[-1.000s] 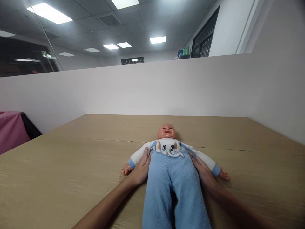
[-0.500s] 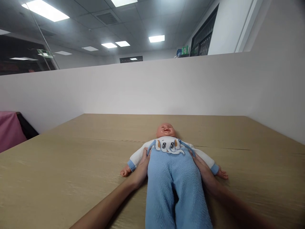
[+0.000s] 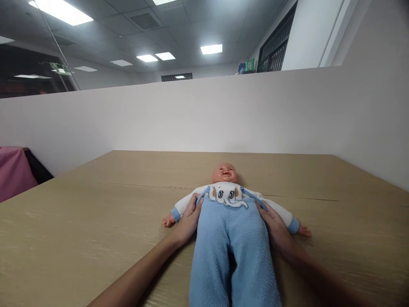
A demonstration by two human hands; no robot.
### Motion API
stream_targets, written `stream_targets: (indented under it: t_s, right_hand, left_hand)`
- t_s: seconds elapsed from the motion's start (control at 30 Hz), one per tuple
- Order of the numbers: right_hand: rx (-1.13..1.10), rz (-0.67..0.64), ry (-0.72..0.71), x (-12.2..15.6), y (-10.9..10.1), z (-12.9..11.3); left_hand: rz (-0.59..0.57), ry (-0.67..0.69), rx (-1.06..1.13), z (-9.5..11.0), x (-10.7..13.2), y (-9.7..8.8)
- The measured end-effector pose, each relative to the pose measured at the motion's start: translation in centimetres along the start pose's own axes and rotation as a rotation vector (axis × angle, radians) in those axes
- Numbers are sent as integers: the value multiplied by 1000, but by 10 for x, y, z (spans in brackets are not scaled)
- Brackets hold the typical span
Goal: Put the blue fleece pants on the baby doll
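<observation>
One doll (image 3: 227,226) lies on the bench (image 3: 105,226), its head (image 3: 225,173) toward the far edge; left hand (image 3: 189,220) and right hand (image 3: 276,226) both grip its sides, beside two blue straps (image 3: 254,196).

Salmon pink on the doll's head (image 3: 225,172); light blue on the trousers (image 3: 234,230) and cuffs (image 3: 293,226); white along the sleeves (image 3: 279,209). Patterned up front with a white elephant (image 3: 226,198), touched with orange and black. Tan across the worktop (image 3: 96,221), pink on the cloth (image 3: 15,172).
</observation>
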State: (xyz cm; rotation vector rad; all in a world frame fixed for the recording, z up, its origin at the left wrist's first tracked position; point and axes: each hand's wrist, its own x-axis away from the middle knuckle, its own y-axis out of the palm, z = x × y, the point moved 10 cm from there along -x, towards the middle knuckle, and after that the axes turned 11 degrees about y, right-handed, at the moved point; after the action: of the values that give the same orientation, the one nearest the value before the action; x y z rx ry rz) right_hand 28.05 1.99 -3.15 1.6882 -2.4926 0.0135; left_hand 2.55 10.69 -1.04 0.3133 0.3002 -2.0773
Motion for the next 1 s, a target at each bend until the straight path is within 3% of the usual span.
stream_targets:
  t_s: [0.17,0.33,0.5,0.83,1.0]
  right_hand:
    - [44,67,15,6,-2,-4]
    - [80,114,19,7,-7,-3]
    - [89,125,24,5,-10,0]
    - [-150,85,98,-22,-30,48]
    - [-166,72,107,-28,-34,57]
  left_hand:
    - [-36,106,-75,10,-8,-7]
    - [-83,97,-105,3,-12,-15]
    - [-28,111,-152,-1,-12,-23]
    - [-22,150,-179,8,-10,-22]
    - [-5,117,-104,4,-10,-24]
